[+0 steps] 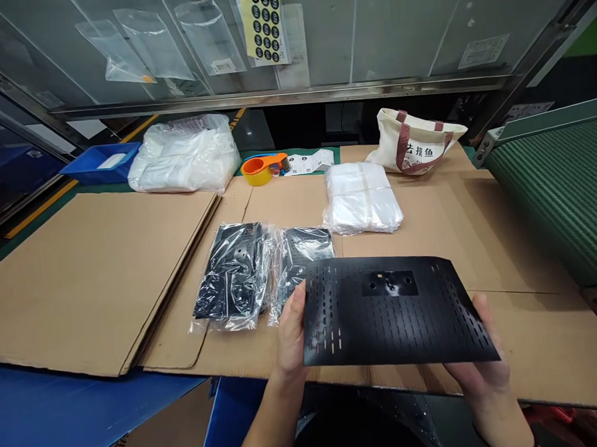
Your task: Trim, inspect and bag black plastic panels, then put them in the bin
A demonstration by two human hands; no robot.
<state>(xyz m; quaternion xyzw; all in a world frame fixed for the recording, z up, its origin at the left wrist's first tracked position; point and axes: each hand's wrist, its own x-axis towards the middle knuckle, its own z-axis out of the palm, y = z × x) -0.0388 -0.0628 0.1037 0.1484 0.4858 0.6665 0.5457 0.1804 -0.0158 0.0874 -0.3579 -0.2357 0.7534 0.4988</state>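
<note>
A flat black panel (pixel 353 314) with rows of small slots is held up over the front of the table. My left hand (pixel 291 330) grips its left edge. On the opposite side, my right hand (pixel 485 354) holds the right edge from beside and below, its fingers partly hidden by the panel. Behind the panel and to the left lie two clear bags with black panels inside, a left bag (pixel 231 274) and a right bag (pixel 302 250); the panel and my left hand cover part of the right one.
Flat cardboard sheets (pixel 96 274) are stacked at left. Farther back are a plastic-wrapped bundle (pixel 185 156), a blue tray (pixel 88 169), an orange tape dispenser (pixel 263 166), a stack of clear bags (pixel 363 197) and a cloth bag (pixel 414 144). A green conveyor belt (pixel 561 190) runs along the right.
</note>
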